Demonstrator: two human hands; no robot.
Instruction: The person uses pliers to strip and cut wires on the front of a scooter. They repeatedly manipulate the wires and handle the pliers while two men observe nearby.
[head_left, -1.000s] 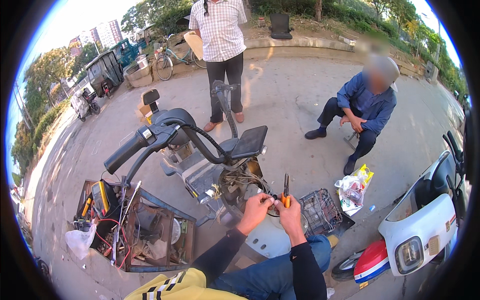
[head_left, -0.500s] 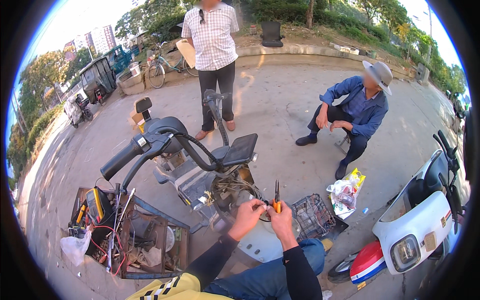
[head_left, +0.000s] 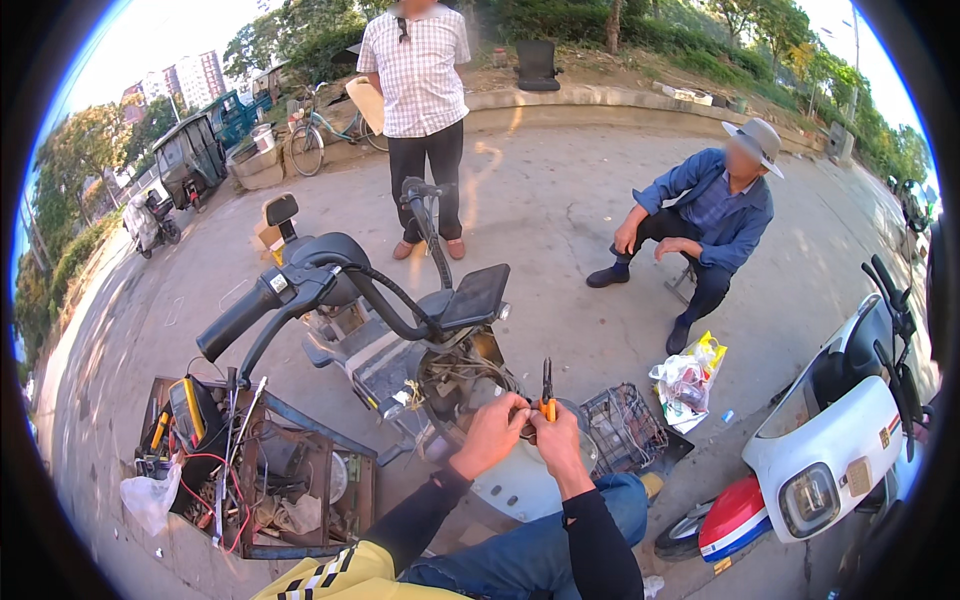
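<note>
In the head view my left hand (head_left: pixel 488 438) is closed in a pinch on a small dark wire, beside the fingers of my right hand (head_left: pixel 557 447), which grip orange-handled pliers (head_left: pixel 548 406) with the dark jaws upright. Both hands meet above a pale, holed panel (head_left: pixel 510 492) at the opened front of a black scooter (head_left: pixel 354 350). A bundle of wires (head_left: pixel 465 372) hangs out just behind them. The scooter's handlebar (head_left: pixel 245 315) rises to the upper left of my hands. What lies between my fingertips is mostly hidden.
A tool box (head_left: pixel 275 480) with a yellow meter (head_left: pixel 192 412) sits left; a wire basket (head_left: pixel 625 432) and plastic bags (head_left: pixel 687 385) right. A white scooter (head_left: pixel 830 460) borders the right. One person (head_left: pixel 410 90) stands ahead; another (head_left: pixel 705 210) in a hat sits on a stool.
The view has shifted, carrying the scene slightly left. The seated person has turned their head and moved their hands apart over the knees. My hands keep their hold on pliers and wire.
</note>
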